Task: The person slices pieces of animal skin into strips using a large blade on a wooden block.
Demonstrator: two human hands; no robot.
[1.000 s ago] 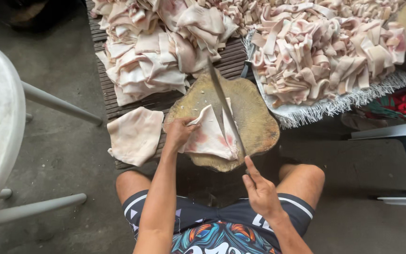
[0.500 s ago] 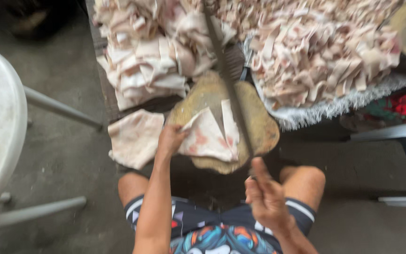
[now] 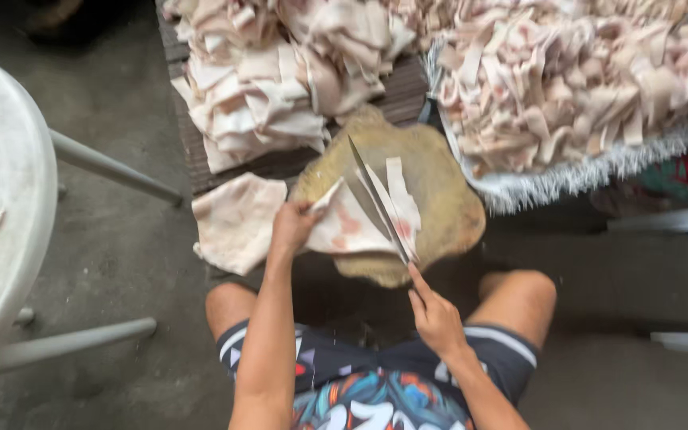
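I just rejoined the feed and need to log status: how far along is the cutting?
Done: a large heap of pale cut strips fills the white tray. In hand: the left hand pins a pale pink sheet on the round wooden block while the right hand works a long knife across it; one strip lies cut off. Left: a stack of uncut sheets and another sheet beside the block.

Dark slatted surface [image 3: 408,91] with a round wooden chopping block [image 3: 439,199]

On the surface lie stacked pale skin sheets [image 3: 280,87] at upper centre; a sheet being cut [image 3: 344,231] lies on the block, another sheet [image 3: 236,219] just left.
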